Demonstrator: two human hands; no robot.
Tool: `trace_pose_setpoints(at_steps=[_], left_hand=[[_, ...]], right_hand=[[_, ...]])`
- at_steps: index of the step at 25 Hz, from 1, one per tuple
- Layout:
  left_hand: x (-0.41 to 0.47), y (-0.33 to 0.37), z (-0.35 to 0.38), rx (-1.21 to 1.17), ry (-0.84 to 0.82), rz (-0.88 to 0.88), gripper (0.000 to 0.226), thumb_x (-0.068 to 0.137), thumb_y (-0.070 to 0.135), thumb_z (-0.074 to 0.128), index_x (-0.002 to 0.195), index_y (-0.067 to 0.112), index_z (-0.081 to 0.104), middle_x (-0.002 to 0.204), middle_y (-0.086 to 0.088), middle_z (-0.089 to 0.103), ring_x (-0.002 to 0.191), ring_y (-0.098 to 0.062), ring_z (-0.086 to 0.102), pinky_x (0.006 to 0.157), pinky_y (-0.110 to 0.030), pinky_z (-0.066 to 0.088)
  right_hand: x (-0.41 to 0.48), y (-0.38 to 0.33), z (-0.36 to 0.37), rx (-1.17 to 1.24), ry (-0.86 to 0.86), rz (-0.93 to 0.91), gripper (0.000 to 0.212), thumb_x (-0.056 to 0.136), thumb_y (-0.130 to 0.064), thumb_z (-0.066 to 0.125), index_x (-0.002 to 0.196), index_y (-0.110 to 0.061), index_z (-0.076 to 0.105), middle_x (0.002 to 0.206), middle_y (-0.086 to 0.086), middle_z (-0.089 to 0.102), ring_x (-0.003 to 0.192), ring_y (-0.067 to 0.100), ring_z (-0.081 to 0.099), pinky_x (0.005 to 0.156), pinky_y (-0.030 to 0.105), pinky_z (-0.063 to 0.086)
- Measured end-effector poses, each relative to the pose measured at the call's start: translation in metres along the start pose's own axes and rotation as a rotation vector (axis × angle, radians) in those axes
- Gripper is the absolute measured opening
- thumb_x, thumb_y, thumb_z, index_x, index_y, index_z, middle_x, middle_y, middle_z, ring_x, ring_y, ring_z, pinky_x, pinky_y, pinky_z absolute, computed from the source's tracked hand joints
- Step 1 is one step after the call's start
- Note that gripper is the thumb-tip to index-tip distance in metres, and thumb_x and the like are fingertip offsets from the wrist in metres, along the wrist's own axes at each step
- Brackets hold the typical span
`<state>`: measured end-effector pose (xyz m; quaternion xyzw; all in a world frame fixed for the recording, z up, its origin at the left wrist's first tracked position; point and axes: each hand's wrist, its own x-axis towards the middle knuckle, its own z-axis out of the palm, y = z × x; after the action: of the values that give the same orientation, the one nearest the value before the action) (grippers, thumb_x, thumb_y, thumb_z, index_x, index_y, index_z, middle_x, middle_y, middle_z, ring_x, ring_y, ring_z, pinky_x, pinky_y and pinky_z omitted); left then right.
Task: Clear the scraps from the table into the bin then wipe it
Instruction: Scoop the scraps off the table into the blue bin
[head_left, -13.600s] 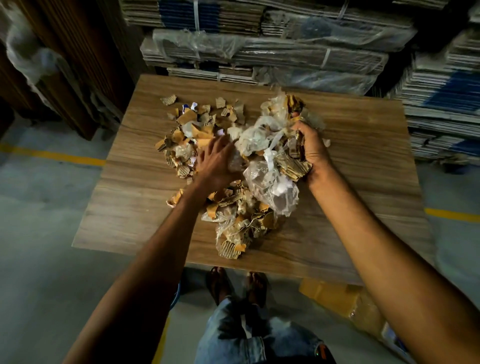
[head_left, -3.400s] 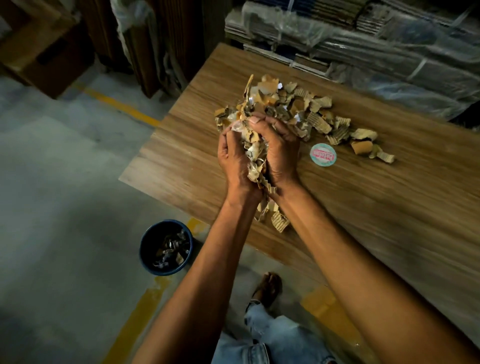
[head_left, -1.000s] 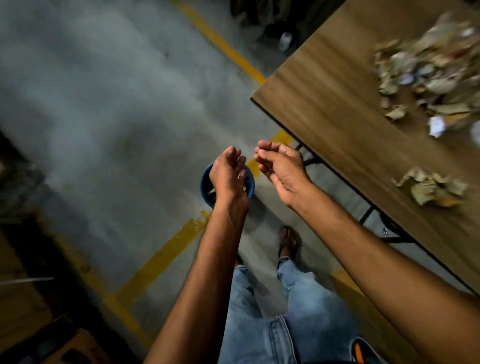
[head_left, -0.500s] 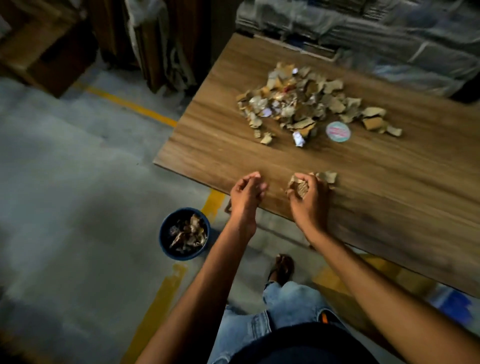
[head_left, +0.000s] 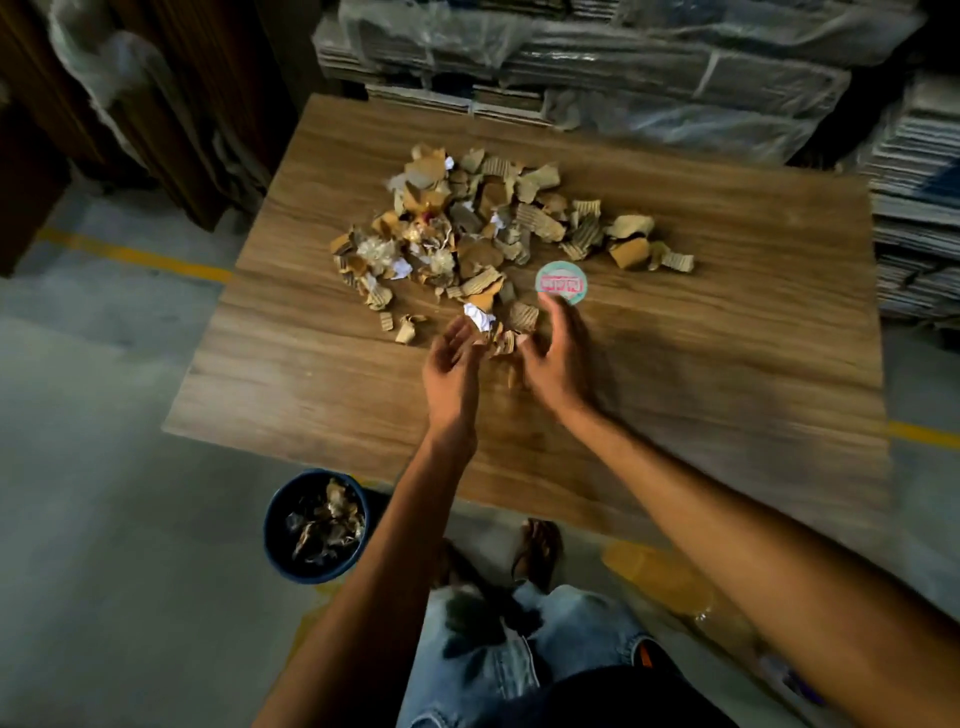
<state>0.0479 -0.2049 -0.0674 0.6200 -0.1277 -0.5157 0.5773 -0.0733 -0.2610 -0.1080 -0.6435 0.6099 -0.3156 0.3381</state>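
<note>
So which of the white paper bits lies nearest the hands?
The crumpled white scrap just beyond the left hand; the others lie farther back in the pile.

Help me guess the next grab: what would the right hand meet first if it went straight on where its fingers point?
Likely the round label, just beyond the fingertips of the right hand; how high the hand is above the table is unclear.
</note>
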Motion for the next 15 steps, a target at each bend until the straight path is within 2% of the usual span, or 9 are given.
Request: trace_pose_setpoints(at_steps=[2,4,6,8,10,11,13,15], left_hand=[[0.010,0.007,-0.004,0.124,0.004,0.139,0.036,0.096,0.001,0.063,0.132,0.004,0.058,0.111,0.004,0.069,0.099,-0.001,0.067,0.088,-0.018,0.054],[0.027,0.011,-0.008,0.212,0.014,0.244,0.039,0.092,0.009,0.062,0.130,0.002,0.057,0.110,0.001,0.068,0.100,-0.005,0.066,0.093,-0.025,0.055],[0.048,0.016,-0.007,0.273,0.038,0.279,0.038,0.093,0.010,0.060,0.131,0.010,0.059,0.118,-0.003,0.068,0.109,-0.015,0.066,0.102,-0.039,0.056],[0.074,0.026,-0.001,0.319,0.046,0.327,0.038,0.094,0.010,0.062,0.132,0.016,0.061,0.124,-0.004,0.067,0.116,-0.021,0.065,0.104,-0.050,0.054],[0.094,0.039,0.006,0.364,0.035,0.396,0.035,0.096,0.010,0.062,0.130,0.016,0.061,0.125,-0.002,0.067,0.117,-0.022,0.064,0.103,-0.053,0.053],[0.106,0.047,0.008,0.388,0.037,0.431,0.032,0.097,0.014,0.062,0.128,0.019,0.062,0.124,0.000,0.066,0.117,-0.022,0.063,0.101,-0.054,0.053],[0.133,0.066,0.008,0.489,0.103,0.465,0.024,0.097,0.030,0.062,0.121,0.028,0.063,0.124,0.005,0.062,0.117,-0.020,0.058,0.100,-0.055,0.051],[0.166,0.087,0.000,0.652,0.201,0.454,0.029,0.095,0.044,0.058,0.122,0.032,0.061,0.130,0.005,0.057,0.126,-0.019,0.048,0.108,-0.053,0.041]], right_hand=[[0.033,0.022,-0.028,-0.176,0.241,-0.016,0.053,0.088,-0.023,0.067,0.137,-0.005,0.057,0.141,0.020,0.056,0.132,0.037,0.050,0.114,0.045,0.038],[0.076,0.048,-0.057,-0.315,0.371,0.184,0.066,0.088,-0.041,0.059,0.145,-0.009,0.050,0.150,0.022,0.047,0.141,0.040,0.041,0.119,0.048,0.031],[0.115,0.073,-0.075,-0.343,0.307,0.384,0.091,0.084,-0.061,0.051,0.158,-0.013,0.032,0.162,0.024,0.029,0.151,0.040,0.025,0.123,0.045,0.018],[0.144,0.082,-0.070,-0.309,0.170,0.368,0.101,0.081,-0.075,0.045,0.161,-0.018,0.024,0.165,0.020,0.025,0.154,0.036,0.021,0.126,0.047,0.015],[0.154,0.071,-0.046,-0.271,0.035,0.197,0.092,0.084,-0.081,0.042,0.154,-0.022,0.041,0.160,0.016,0.037,0.148,0.033,0.032,0.123,0.050,0.025],[0.154,0.060,-0.032,-0.257,0.006,0.101,0.081,0.087,-0.077,0.044,0.145,-0.021,0.053,0.154,0.015,0.045,0.144,0.031,0.039,0.119,0.049,0.031],[0.155,0.035,-0.008,-0.224,0.094,-0.056,0.052,0.092,-0.061,0.054,0.119,-0.020,0.070,0.141,0.011,0.054,0.134,0.025,0.048,0.112,0.042,0.039],[0.173,0.006,0.001,-0.206,0.284,-0.126,0.033,0.094,-0.050,0.061,0.097,-0.019,0.071,0.128,0.008,0.059,0.124,0.021,0.053,0.103,0.036,0.041]])
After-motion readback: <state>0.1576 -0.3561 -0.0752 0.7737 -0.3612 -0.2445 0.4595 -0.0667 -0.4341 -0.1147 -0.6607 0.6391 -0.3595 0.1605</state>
